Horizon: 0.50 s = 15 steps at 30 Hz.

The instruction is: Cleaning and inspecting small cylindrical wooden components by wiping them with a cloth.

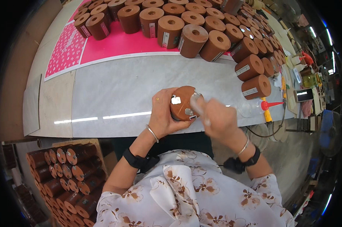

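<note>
My left hand (162, 112) grips a reddish-brown wooden cylinder (181, 106) from its left side, fingers wrapped around it above the table's front edge. The cylinder is tilted so its round end shows, with a bright white patch on the face and small metal pieces (190, 111) at its right edge. My right hand (221, 119), smeared by motion, is closed at the cylinder's right side. From it sticks out a blurred pale grey object (196, 103), which reaches to the cylinder's edge; its exact kind cannot be made out.
Rows of brown cylinders (171, 23) with center holes and metal strips stand on a pink sheet (114, 43) across the far table. Two cylinders (256, 86) lie at the right. Nearby are a red-nozzled bottle (271, 104) and a yellow-handled corded tool (267, 114). More cylinders (74, 160) are stacked lower left.
</note>
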Motion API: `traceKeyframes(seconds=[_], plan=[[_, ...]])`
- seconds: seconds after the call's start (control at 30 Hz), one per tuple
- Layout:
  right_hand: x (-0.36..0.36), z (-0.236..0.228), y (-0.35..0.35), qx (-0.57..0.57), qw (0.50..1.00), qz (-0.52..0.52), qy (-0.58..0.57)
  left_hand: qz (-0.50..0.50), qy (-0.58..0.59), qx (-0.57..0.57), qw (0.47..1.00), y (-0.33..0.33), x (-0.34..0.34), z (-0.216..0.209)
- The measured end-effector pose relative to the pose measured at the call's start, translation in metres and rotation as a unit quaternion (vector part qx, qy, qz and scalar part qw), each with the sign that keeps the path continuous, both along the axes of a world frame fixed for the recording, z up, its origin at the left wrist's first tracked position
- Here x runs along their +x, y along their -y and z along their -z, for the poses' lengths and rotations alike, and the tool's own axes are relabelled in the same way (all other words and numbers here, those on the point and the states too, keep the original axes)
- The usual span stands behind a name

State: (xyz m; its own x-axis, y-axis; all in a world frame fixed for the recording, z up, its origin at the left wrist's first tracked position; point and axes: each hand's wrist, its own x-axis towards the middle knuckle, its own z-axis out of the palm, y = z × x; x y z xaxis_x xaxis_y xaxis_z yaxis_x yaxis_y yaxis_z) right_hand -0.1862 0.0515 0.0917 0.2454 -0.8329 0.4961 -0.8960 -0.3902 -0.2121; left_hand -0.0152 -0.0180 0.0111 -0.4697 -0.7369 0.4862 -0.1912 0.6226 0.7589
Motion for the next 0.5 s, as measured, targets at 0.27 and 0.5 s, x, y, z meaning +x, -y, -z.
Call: traceKeyframes(seconds=[0.27,0.5], plan=[[0.043,-0.002,0.029,-0.009,0.99,-0.138,0.023,0.039,0.0,-0.045,0.998,0.008,0.003,0.022],[-0.005,-0.006,-0.039,0.05,0.998,-0.044,0.007,0.001,0.024,0.008,1.0,-0.002,-0.002,-0.005]])
